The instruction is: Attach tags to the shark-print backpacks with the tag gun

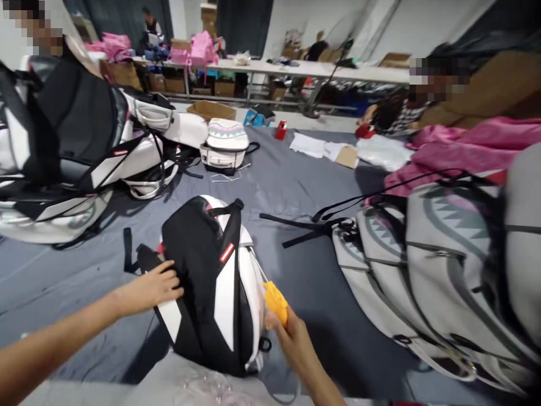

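Note:
A black-and-white backpack point(195, 282) stands in front of me, tilted, with its black back panel and shoulder straps facing me. A small red label point(227, 252) sits on one strap. My left hand point(158, 286) rests on the backpack's left strap, fingers laid out over its edge. On the right side, my right hand point(285, 324) is closed round a yellow-orange handled tool point(275, 299). The tool's thin metal shaft points up toward the backpack's white side; I cannot tell whether its tip touches. My right fingertips are partly hidden behind the handle and the bag.
Backpacks are piled at left point(76, 113), and a row of grey backpacks point(448, 225) leans at right. A small white backpack point(224, 144) stands farther back on the dark table cover point(291, 169). Pink fabric point(465, 141) and a clear plastic bag point(384, 152) lie at right. Other people are nearby.

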Available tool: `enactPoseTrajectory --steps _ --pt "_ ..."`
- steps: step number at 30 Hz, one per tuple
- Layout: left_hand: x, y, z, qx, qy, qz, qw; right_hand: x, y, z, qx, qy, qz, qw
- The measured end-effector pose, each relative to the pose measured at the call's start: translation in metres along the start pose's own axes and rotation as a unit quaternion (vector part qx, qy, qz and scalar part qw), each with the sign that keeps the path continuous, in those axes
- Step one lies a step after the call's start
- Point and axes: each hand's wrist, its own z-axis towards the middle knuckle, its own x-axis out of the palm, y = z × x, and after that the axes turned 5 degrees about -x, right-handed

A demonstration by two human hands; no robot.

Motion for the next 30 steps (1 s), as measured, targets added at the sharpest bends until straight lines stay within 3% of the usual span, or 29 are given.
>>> enactPoseTrajectory --steps 2,4,7,9,12,14,17,19,21,23,25,27,28,30 --pt "-0.017 0.000 -0.020 -0.038 -0.048 0.055 0.997 -0.004 -0.004 -0.018 -0.013 0.006 -0.031 0.999" --pt "-0.025 -0.004 -0.038 -0.161 -0.128 0.090 0.974 -0.010 -0.009 -0.030 -0.011 -0.018 -0.065 0.998" --pt "-0.017 -0.021 -0.054 -0.397 -0.202 0.043 0.894 -0.020 -0.004 -0.030 -0.031 -0.025 -0.124 0.992" --pt "-0.001 -0.040 -0.053 -0.493 -0.198 -0.099 0.841 -0.024 0.007 -0.019 -0.065 0.016 -0.192 0.979" --pt "0.030 -0.073 -0.020 -0.552 -0.237 -0.306 0.738 -0.011 0.023 0.002 -0.057 0.104 -0.340 0.933" --pt "0.048 -0.093 0.018 -0.588 -0.265 -0.331 0.689 0.012 0.027 0.006 -0.043 0.174 -0.413 0.893" --pt "0.070 -0.104 0.074 -0.657 -0.190 -0.266 0.680 0.053 0.025 -0.010 -0.075 0.262 -0.440 0.855" --pt "0.080 -0.100 0.095 -0.695 -0.139 -0.209 0.674 0.071 0.024 -0.028 -0.091 0.293 -0.446 0.841" --pt "0.089 -0.092 0.098 -0.714 -0.120 -0.179 0.666 0.075 0.027 -0.038 -0.094 0.310 -0.443 0.836" --pt "0.095 -0.087 0.081 -0.702 -0.119 -0.210 0.670 0.061 0.034 -0.037 -0.081 0.328 -0.397 0.853" --pt "0.103 -0.091 0.048 -0.621 -0.126 -0.312 0.708 0.035 0.045 -0.024 -0.035 0.328 -0.304 0.894" --pt "0.111 -0.103 0.003 -0.493 -0.134 -0.436 0.740 0.007 0.056 -0.006 0.000 0.303 -0.199 0.932" --pt "0.115 -0.109 -0.020 -0.445 -0.139 -0.486 0.739 -0.004 0.061 0.004 0.007 0.290 -0.153 0.945" --pt "0.121 -0.118 -0.060 -0.403 -0.159 -0.555 0.710 -0.014 0.071 0.022 0.000 0.293 -0.088 0.952"
